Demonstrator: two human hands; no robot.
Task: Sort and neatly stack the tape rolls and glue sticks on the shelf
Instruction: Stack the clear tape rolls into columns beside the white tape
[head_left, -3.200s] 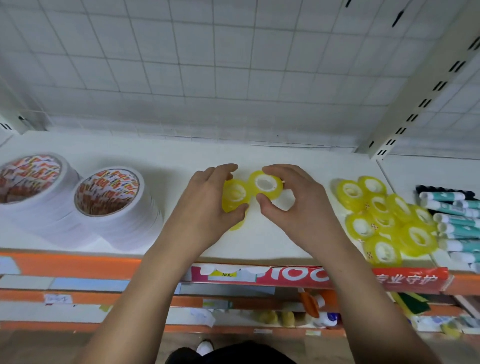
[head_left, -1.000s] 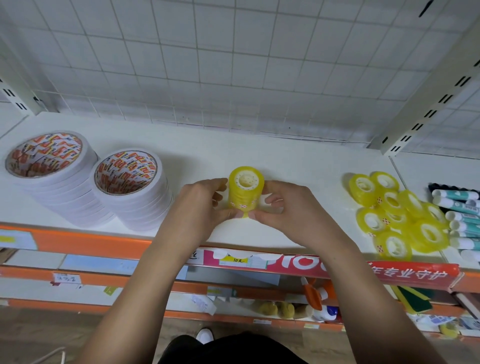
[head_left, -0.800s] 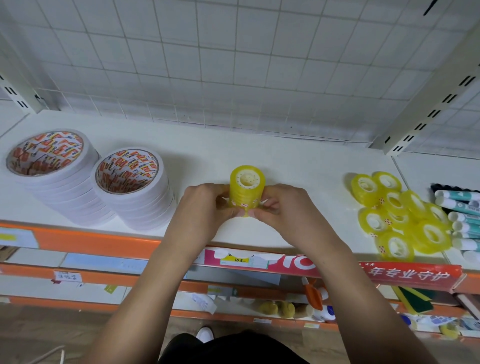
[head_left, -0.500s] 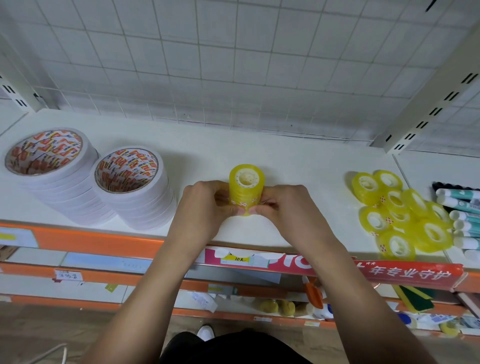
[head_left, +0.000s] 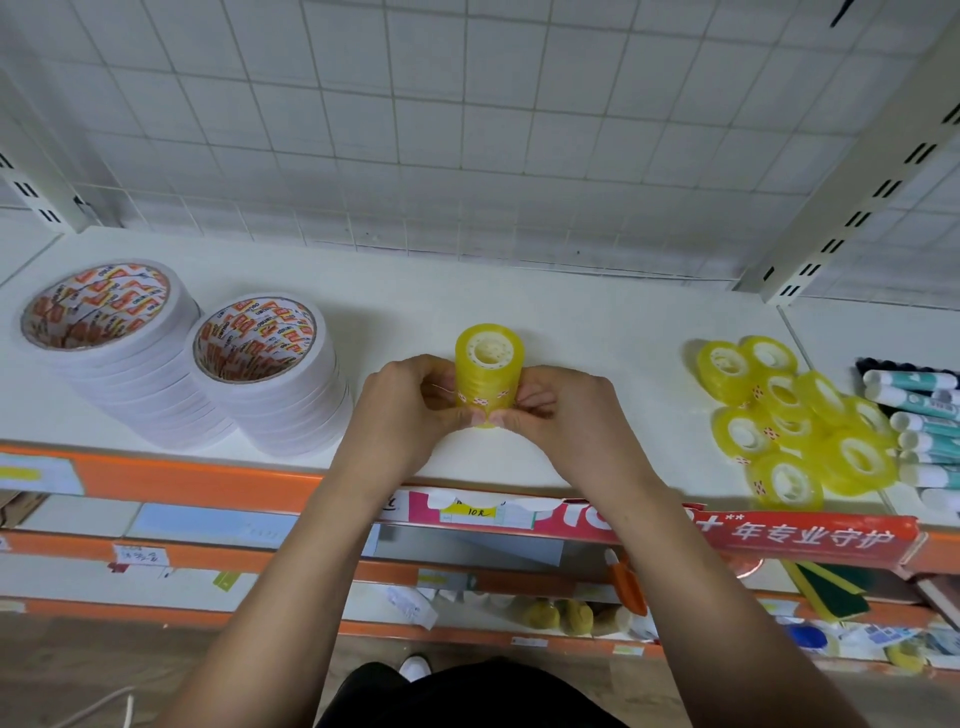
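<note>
Stack of yellow tape rolls (head_left: 488, 364) upright on the shelf (head_left: 597, 322), near its front edge at about mid-width. Long axis vertical, core opening facing up. Left hand (head_left: 410, 410) and right hand (head_left: 566, 415) clamped on opposite sides of the lower half, fingers curled round it, thumbs meeting at the front near the base. Both hands equally near; top rolls clear of the grip. Step judged: squaring the column so the rolls sit flush.

Loose pile of yellow rolls (head_left: 795, 426) toward the shelf's right end, well apart from the stack, some flat, some tilted over one another. Lies right of the grip, so right hand judged the nearer for the next fetch. Each added roll to come down along the vertical axis, core over core. Risk judged: narrow column, easily tipped by a sideways nudge.

Glue sticks (head_left: 909, 400) on their sides at the far right edge, just beside the pile. Two white tape stacks (head_left: 270, 379) side by side toward the left end.

Shelf surface white, flat, smooth. Behind it a white wire grid panel (head_left: 467, 130) and a slotted upright (head_left: 857, 182). Orange front rail (head_left: 182, 480) below the edge. Lower shelves stocked, contents indistinct.
</note>
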